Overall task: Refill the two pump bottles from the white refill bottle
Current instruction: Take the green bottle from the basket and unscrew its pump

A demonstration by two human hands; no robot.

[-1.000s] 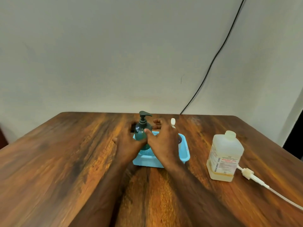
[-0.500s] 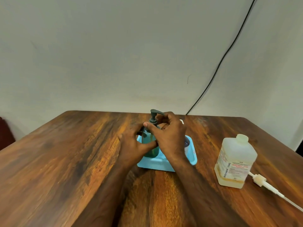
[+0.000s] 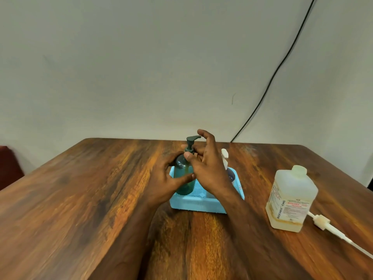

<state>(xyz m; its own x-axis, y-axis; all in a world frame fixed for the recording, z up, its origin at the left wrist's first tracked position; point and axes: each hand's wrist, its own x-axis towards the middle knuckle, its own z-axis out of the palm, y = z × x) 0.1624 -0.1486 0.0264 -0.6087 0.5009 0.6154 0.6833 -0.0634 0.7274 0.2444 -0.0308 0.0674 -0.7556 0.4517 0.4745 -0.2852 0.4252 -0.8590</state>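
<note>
The right hand (image 3: 210,170) has its thumb and a finger pinched on the collar of the green bottle's pump (image 3: 191,145); its other fingers are spread and raised beside the pump head. The left hand (image 3: 164,182) wraps the body of the green bottle (image 3: 183,178), thumb across the front, and steadies it.

The green bottle stands upright in the left part of the blue tray (image 3: 196,204). The second bottle (image 3: 230,174), with a white pump, stands in the right part of the tray, largely hidden behind the right hand. The refill bottle (image 3: 290,199) stands on the table (image 3: 80,199) well to the right of the tray, its neck open. A loose white pump with dip tube (image 3: 323,220) lies on the table just beside it.

Step in hand, as judged: unscrewing the pump from the green bottle. No pouring has begun, so the task is at an early stage.

Next move calls for: further turns of the collar with the body held against rotation, then a straight upward lift so the dip tube clears the neck without tipping the bottle or tray.

Change from half a second ago: the right hand's fingers were closed over the pump head; now they are splayed, with only the pinch at the collar. The left hand's hold is unchanged. Tray and refill bottle show no evident shift on the table.
</note>
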